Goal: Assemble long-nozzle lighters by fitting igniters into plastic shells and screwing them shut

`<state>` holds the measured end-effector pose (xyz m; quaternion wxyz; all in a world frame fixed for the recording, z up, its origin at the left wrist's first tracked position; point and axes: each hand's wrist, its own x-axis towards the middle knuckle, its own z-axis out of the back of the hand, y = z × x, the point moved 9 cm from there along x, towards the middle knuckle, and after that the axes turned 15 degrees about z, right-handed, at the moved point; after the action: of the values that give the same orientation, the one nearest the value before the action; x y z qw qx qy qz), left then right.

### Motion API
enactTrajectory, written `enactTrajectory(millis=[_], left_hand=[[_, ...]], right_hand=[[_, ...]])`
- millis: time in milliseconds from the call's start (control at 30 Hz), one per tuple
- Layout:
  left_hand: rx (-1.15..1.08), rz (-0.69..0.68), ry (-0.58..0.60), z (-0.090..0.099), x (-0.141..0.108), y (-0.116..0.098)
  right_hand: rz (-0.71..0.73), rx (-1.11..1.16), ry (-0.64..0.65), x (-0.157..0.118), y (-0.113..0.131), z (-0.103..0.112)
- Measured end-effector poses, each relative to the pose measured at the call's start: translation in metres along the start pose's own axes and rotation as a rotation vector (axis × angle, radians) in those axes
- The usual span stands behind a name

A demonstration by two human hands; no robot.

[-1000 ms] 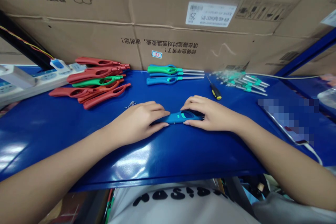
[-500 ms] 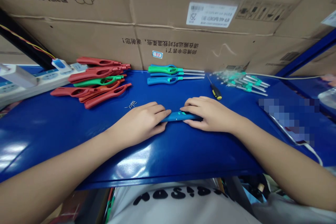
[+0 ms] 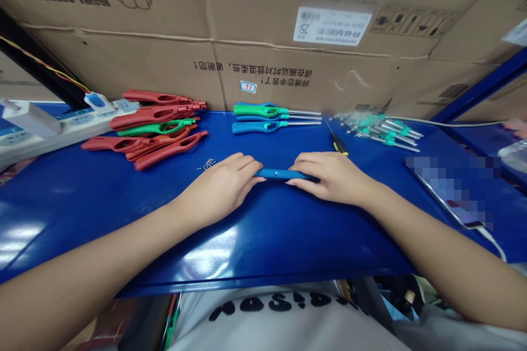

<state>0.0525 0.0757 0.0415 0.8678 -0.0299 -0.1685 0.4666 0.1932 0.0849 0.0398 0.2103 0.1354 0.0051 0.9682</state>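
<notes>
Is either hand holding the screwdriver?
No, the left hand and right hand grip a blue lighter handle; the screwdriver lies on the table.

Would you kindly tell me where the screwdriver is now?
In the head view, the black-and-yellow screwdriver lies on the blue table just beyond the right hand, left of the teal-fitted metal tubes.

Blue, slender plastic handle [image 3: 276, 174]: narrow edge facing the camera, lying crosswise, near level. Ends gripped by left hand [image 3: 224, 186] and right hand [image 3: 333, 178] (both ends partly hidden by fingers). Small pale mark mid-edge. Position: above the blue tabletop [image 3: 288, 230], contact unclear.
</notes>
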Motion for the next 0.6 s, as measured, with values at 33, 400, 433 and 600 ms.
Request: enactTrajectory(millis=[33, 400, 433, 600], left_hand=[[-0.023, 0.021, 0.007, 0.000, 0.001, 0.003], [0.017, -0.006, -0.009, 0.000, -0.002, 0.001], [0.035, -0.030, -0.019, 0.001, -0.003, 0.000], [0.056, -0.083, -0.082, 0.007, -0.005, -0.002]], right_hand=[[-0.022, 0.010, -0.017, -0.001, -0.003, 0.003], [-0.108, -0.081, 0.047, -0.002, -0.008, 0.006], [-0.098, -0.058, 0.039, -0.002, -0.006, 0.006], [0.035, 0.146, -0.114, -0.002, 0.004, 0.014]])
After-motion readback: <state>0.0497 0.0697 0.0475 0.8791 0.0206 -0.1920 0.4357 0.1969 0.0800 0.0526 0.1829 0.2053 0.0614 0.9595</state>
